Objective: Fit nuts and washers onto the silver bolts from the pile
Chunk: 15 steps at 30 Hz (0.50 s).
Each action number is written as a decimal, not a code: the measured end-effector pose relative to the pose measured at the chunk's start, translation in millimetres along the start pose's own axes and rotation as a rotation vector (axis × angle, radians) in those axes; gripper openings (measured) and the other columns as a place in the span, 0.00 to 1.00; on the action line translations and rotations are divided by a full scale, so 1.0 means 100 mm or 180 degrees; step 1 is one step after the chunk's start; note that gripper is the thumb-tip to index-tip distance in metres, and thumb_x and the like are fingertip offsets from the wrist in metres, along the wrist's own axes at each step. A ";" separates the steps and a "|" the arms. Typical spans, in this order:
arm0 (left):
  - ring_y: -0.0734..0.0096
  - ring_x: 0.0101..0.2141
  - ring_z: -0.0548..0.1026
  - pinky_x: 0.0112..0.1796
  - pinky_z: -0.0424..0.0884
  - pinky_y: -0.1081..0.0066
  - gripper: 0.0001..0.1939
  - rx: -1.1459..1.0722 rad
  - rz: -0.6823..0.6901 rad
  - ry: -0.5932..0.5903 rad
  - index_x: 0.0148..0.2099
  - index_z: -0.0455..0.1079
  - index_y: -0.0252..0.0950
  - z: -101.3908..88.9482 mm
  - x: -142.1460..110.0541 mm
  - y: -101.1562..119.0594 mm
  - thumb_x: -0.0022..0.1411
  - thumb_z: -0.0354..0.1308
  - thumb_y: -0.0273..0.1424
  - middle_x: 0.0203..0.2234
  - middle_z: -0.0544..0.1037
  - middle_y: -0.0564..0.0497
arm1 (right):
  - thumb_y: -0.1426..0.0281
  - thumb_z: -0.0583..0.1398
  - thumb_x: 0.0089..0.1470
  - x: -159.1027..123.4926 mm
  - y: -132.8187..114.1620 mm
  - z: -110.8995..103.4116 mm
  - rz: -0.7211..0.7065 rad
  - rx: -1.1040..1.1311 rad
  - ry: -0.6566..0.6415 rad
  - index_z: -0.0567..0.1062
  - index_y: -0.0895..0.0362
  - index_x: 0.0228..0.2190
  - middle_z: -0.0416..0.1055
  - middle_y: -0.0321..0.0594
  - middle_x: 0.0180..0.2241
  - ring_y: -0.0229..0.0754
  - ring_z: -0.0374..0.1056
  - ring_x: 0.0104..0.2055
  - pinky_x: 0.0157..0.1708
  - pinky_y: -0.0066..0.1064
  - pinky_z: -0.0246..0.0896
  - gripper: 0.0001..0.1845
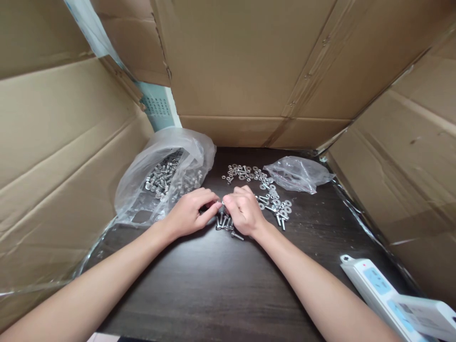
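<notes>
My left hand is closed, its thumb and index finger pinched at a small metal fastener. Meeting it from the other side, my right hand is closed on the same piece; the fingers hide most of it, so its exact kind is unclear. Just below the fingertips several bolts lie in a small cluster, and a single bolt lies nearer to me. Beyond my right hand, loose washers, nuts and bolts are spread over the dark table.
A clear plastic bag holding many bolts lies open at the left. Another clear bag lies crumpled at the back right. A white power strip is at the front right. Cardboard walls surround the table's back and sides.
</notes>
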<state>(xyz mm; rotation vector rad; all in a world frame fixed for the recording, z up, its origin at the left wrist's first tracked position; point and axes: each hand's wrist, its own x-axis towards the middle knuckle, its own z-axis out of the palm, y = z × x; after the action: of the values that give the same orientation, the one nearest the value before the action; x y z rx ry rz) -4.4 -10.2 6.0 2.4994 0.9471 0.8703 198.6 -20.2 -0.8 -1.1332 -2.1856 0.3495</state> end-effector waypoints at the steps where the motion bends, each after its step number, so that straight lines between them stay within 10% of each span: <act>1: 0.67 0.32 0.73 0.37 0.69 0.68 0.14 -0.0041 -0.0027 0.0046 0.38 0.73 0.37 0.00 0.00 0.00 0.74 0.51 0.35 0.29 0.76 0.50 | 0.63 0.44 0.71 0.00 -0.01 -0.01 0.0002 0.0006 0.0016 0.62 0.55 0.18 0.67 0.37 0.20 0.40 0.57 0.27 0.37 0.38 0.47 0.29; 15: 0.64 0.34 0.75 0.38 0.71 0.67 0.11 0.0063 -0.0200 -0.0004 0.45 0.73 0.36 0.01 0.01 -0.06 0.72 0.51 0.34 0.33 0.77 0.48 | 0.68 0.53 0.60 0.01 -0.02 0.04 0.0111 -0.0046 0.0467 0.67 0.54 0.29 0.71 0.37 0.27 0.42 0.63 0.30 0.37 0.36 0.53 0.08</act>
<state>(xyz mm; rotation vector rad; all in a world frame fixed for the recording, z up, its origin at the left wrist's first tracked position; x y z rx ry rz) -6.4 -5.4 2.7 2.4722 1.0327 0.8438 194.1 -19.8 -2.7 -1.1685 -2.0455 0.2576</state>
